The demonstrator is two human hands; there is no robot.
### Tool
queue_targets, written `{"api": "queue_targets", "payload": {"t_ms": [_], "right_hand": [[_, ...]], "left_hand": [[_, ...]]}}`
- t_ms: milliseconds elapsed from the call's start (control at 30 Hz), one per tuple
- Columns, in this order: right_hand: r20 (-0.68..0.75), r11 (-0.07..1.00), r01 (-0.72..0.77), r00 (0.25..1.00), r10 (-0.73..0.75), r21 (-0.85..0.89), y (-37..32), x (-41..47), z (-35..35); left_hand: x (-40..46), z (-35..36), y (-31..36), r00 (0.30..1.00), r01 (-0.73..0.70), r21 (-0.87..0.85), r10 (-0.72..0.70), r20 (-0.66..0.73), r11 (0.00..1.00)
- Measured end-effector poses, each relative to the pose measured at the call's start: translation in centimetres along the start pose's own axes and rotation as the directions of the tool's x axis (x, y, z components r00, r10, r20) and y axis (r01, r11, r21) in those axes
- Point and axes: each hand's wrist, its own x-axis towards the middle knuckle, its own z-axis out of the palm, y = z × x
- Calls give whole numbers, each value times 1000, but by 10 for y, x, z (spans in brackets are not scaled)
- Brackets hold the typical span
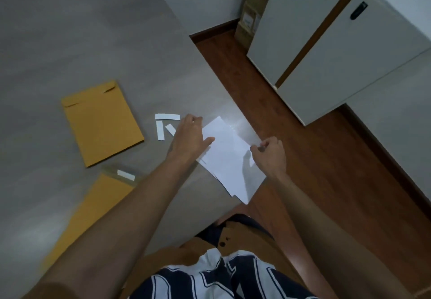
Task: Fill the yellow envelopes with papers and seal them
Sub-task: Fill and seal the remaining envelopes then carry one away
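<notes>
Under both hands the papers (229, 158) hang off the table (116, 42) edge – left hand (190, 135) pressing flat, right hand (271, 153) pinching a corner – so one sloppy tug could slide them floorward, far from the envelope (102, 123) off to the left.

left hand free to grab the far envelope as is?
Probably yes. The left hand lies flat on the papers, gripping nothing, and the far envelope lies flat just to its left. Only bare table and three loose white strips lie between.
</notes>
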Motion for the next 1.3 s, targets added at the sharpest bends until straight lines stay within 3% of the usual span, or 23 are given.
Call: {"api": "queue_targets", "payload": {"t_ms": [167, 333, 533, 867, 1100, 1300], "right_hand": [[-51, 942, -302, 949, 312, 145, 31, -22, -10], [86, 792, -511, 853, 514, 332, 58, -39, 2], [254, 666, -507, 859, 445, 548, 63, -48, 10], [397, 560, -627, 778, 487, 542, 72, -48, 6], [377, 574, -590, 806, 456, 568, 69, -56, -4], [286, 674, -477, 879, 383, 564, 59, -55, -6]], "left_hand": [[9, 12, 21, 990, 101, 124, -113, 87, 987], [-2, 27, 29, 981, 165, 212, -182, 64, 963], [-21, 34, 42, 967, 236, 187, -249, 49, 954], [-29, 38, 44, 925, 355, -17, -348, 152, 935], [-38, 40, 40, 876, 452, -204, -388, 285, 869], [-39, 31, 30, 842, 527, -477, -355, 406, 703]]}}
